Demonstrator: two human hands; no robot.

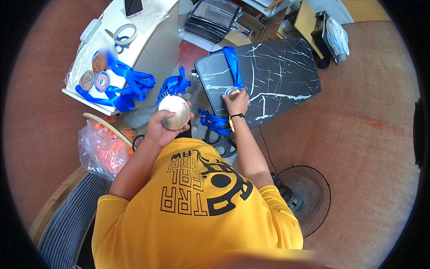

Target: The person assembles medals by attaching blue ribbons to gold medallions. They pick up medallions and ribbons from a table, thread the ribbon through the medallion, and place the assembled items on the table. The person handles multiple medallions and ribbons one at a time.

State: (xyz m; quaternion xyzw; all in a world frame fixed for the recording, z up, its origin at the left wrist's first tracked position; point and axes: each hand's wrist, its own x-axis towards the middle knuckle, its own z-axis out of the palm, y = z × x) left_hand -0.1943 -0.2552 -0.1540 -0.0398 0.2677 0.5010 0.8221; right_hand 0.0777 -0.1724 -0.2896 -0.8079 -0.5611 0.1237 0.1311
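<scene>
My left hand is closed around a shiny pale-gold medal, its thumb across the face. Bunched blue ribbon shows just beyond that medal; whether others lie stacked beneath it, I cannot tell. At the near left part of the black marble-patterned table, my right hand has its fingers closed on a second medal, partly covered by them. From it a flat blue ribbon runs to the table's far edge. More looped blue ribbon hangs beside my right wrist.
On the white desk at left lie several medals, a heap of blue ribbons, a tape roll and a phone. A plastic bag of orange material is below it. A black fan stands at right.
</scene>
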